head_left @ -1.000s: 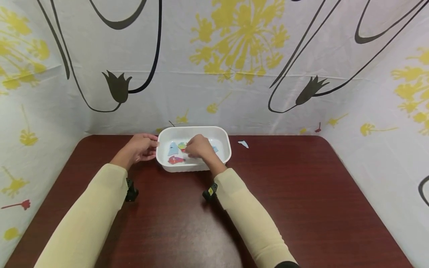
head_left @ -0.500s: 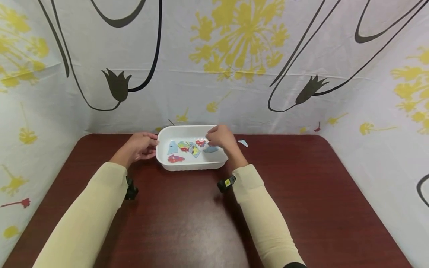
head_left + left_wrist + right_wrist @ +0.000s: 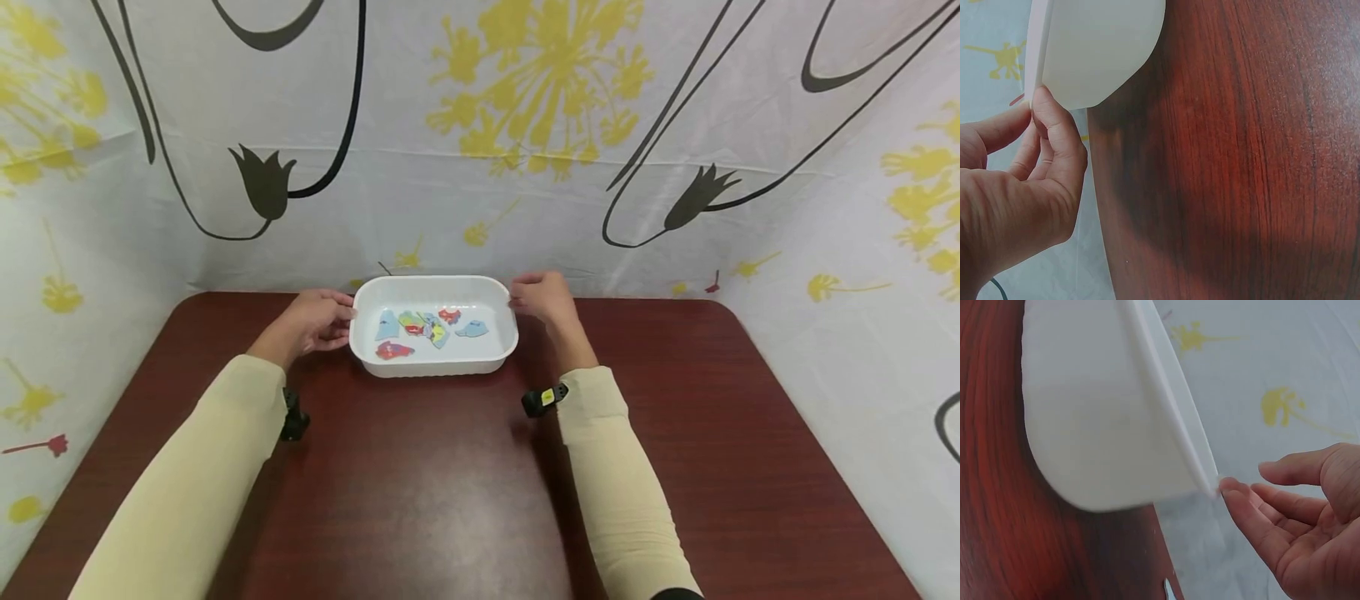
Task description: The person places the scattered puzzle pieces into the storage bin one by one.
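A white plastic tray (image 3: 435, 367) with rounded corners stands at the back of the table. My left hand (image 3: 315, 322) pinches its left rim between thumb and fingers, as the left wrist view shows on the tray wall (image 3: 1104, 53). At the right end, my right hand (image 3: 545, 297) reaches the rim with its fingertips, the thumb held apart from the tray (image 3: 1097, 419). Inside lie several flat, irregular printed pieces: a light blue one (image 3: 387, 325), a pinkish-red one (image 3: 394, 350), a small red one (image 3: 449, 316) and another blue one (image 3: 472, 329) among them.
The dark red wooden table (image 3: 435, 483) backs onto a white cloth (image 3: 480, 192) with yellow and grey flower prints. In the right wrist view, a pale blue loose piece (image 3: 1169, 589) lies on the table near the right hand; the hand hides it in the head view.
My right hand has come up out of the tray and moved right to its right rim, uncovering the pieces inside. The left hand has stayed on the left rim.
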`<state>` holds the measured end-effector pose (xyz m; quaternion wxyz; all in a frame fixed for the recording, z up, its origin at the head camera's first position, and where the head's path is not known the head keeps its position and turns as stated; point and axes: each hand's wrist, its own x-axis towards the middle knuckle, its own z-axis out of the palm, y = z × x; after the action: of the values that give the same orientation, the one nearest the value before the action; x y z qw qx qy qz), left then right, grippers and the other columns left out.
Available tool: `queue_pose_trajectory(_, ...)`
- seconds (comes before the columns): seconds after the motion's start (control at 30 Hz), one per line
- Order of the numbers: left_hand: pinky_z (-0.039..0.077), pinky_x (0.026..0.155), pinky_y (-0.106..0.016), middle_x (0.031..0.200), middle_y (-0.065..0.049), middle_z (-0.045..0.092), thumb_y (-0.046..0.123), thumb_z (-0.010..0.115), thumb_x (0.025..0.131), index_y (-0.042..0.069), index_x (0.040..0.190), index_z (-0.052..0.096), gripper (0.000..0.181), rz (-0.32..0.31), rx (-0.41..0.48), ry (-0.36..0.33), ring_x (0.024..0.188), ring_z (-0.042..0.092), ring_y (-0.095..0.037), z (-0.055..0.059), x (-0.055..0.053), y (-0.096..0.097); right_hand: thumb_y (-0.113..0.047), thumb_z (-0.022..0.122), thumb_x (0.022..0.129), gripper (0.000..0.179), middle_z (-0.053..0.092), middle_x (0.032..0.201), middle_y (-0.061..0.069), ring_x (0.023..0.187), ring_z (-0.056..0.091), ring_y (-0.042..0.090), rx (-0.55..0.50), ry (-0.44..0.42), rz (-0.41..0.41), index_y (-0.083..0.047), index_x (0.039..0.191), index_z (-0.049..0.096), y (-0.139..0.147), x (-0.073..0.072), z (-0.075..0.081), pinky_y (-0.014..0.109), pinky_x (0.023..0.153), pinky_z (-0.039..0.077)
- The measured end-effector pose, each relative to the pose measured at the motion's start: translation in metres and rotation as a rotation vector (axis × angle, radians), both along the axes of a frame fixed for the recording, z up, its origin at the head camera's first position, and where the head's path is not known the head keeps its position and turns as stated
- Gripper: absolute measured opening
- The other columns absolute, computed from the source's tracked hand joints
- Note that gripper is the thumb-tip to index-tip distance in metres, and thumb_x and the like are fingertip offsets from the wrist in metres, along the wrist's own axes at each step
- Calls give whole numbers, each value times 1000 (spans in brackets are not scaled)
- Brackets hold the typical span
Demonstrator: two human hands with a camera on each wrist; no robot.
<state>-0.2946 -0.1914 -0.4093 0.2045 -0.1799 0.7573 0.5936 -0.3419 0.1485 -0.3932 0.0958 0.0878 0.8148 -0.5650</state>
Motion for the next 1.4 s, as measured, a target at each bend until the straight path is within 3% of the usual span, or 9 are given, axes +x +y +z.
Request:
queue_pose_trajectory(0.17,56,68,-27,97,-7,59,14,52,100,7,135,48,36,14,-10,-14,69,60,-12,0,0,1,-8,57,93,36,64,116,26,93,70,31,-25,41,-30,6,126,59,22,-4,-5,41,87,55)
queue_pose_trajectory(0.37,56,68,-26,97,-7,59,14,52,100,7,136,48,36,16,-22,-16,68,60,-12,2,0,2,-11,58,95,36,63,119,25,98,68,32,19,61,-82,4,128,59,48,-7,-14,38,86,56)
queue_pose_trajectory(0.73,56,67,-26,100,-9,58,14,52,101,8,135,48,36,25,-28,-25,69,59,-13,1,-1,4,-11,62,93,34,59,124,21,105,65,32,64,-67,-125,6,122,60,73,-10,-37,34,84,57)
queue_pose_trajectory(0.93,56,68,-26,103,-10,56,15,53,100,9,137,47,37,18,-46,-31,70,59,-13,2,-1,3,-10,62,92,30,59,118,20,100,65,30,60,-69,-119,6,118,63,71,-12,-50,35,82,57)
queue_pose_trajectory(1.17,57,72,-27,102,-10,56,15,53,100,8,137,47,38,3,-45,-33,72,59,-13,1,-1,4,-11,67,89,29,65,110,19,81,67,19,221,-44,-118,2,115,66,65,-13,-60,31,75,59)
queue_pose_trajectory(1.4,57,74,-28,107,-11,54,15,52,100,7,138,46,39,-8,-35,-34,76,58,-14,4,0,3,-20,67,89,26,70,106,10,83,67,23,470,-52,-114,-12,114,70,57,-14,-60,34,67,54)
